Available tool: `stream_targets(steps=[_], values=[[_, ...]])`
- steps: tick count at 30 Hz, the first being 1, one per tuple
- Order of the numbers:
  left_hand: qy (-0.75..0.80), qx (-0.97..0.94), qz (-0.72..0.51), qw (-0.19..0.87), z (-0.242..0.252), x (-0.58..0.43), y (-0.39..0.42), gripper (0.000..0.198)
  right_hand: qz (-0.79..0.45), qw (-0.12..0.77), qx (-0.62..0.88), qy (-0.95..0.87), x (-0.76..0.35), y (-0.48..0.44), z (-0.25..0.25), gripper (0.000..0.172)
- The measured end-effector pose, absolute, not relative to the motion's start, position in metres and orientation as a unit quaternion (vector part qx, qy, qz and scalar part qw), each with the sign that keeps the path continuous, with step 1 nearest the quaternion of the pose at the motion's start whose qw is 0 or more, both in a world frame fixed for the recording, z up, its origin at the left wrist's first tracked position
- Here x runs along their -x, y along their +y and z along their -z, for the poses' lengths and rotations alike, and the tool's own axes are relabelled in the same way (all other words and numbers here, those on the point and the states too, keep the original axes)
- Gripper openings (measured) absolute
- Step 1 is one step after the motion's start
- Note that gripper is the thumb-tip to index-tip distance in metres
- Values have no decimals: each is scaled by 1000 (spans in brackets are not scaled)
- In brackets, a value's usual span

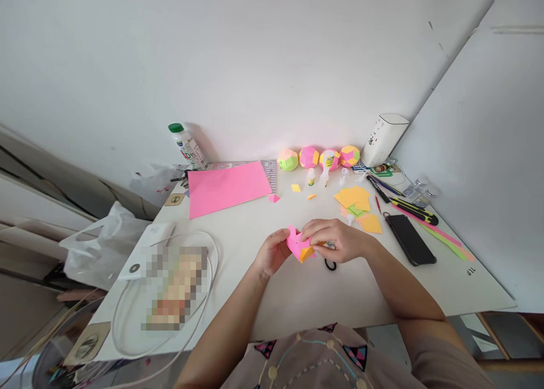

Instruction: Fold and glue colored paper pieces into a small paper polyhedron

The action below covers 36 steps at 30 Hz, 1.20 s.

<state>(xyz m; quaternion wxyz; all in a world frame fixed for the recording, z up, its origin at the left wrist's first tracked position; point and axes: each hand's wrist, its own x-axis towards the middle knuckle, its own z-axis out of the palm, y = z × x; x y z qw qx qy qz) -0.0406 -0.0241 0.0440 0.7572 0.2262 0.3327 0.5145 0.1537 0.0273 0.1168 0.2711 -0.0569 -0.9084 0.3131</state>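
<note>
Between my two hands is a partly assembled paper shape [298, 244], pink with an orange panel on its lower right. My left hand [275, 252] grips its left edge, thumb and fingers closed on the paper. From the right, my right hand [335, 240] has its fingers bent over the top and side of the same shape. Below the right hand, one black scissors handle loop [330, 264] shows; the rest is hidden. Behind stand several finished multicoloured paper balls [309, 157] and small glue bottles [311, 177].
A pink sheet [229, 187] lies on a ruler at back left. Orange paper pieces [353, 198], a black phone [410, 239] and a cutter knife [414, 211] lie to the right. A white cable [216, 264] loops from a power strip [147, 250]. Walls bound the back and right.
</note>
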Motion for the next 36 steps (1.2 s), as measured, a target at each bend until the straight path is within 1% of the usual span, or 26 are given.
stream_targets(steps=[10,20,29,36], values=[[300,-170,-514,786,-42,39,-24,20,-265,253,73,-927,-154,15,-128,17],[300,-207,-529,766,-40,40,-24,21,-261,238,80,-932,-154,15,-129,18],[365,-259,-523,725,-44,41,-26,25,-289,214,73,-930,-153,18,-127,19],[360,-278,-509,731,-44,41,-26,28,-315,239,66,-916,-153,24,-121,15]])
